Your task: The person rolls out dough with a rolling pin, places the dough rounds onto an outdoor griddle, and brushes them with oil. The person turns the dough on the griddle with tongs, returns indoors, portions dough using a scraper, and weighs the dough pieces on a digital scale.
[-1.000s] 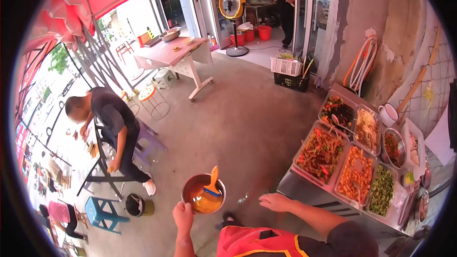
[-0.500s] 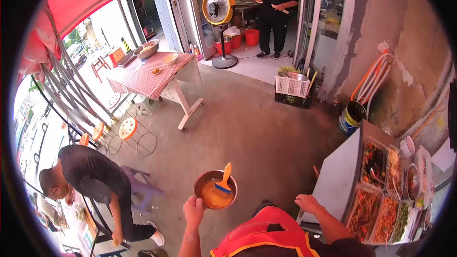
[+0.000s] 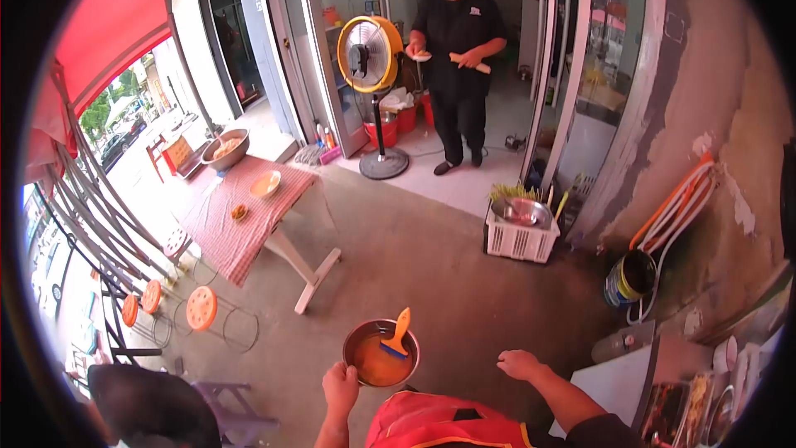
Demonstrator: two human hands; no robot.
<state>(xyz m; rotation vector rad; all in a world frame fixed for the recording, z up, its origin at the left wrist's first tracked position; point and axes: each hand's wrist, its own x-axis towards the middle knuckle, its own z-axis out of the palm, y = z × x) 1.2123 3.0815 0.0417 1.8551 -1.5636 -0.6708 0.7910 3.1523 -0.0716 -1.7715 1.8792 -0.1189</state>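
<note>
My left hand (image 3: 340,386) is closed at the lower left edge of a round metal bowl (image 3: 351,338), holding it in front of me. Orange-brown liquid (image 3: 375,365) lies in the bowl. A flat brush (image 3: 400,333) with an orange handle and blue bristles leans in it, its handle sticking up past the rim. My right hand (image 3: 520,363) hangs in the air to the right of the bowl, holding nothing, with its fingers loosely extended. The red apron (image 3: 439,419) I wear shows below.
A table with a checked cloth (image 3: 217,228) stands ahead left, near stools (image 3: 201,309). A yellow fan (image 3: 369,54) and a person in black (image 3: 460,41) are at the doorway. Ahead right is a white crate (image 3: 522,241); food trays (image 3: 676,415) lie lower right. Another person (image 3: 153,406) bends lower left.
I have moved forward: the doorway, person, fan and crate look nearer, and the food trays have slid down toward the lower right. My left hand still holds the bowl; my right hand's fingers have loosened.
</note>
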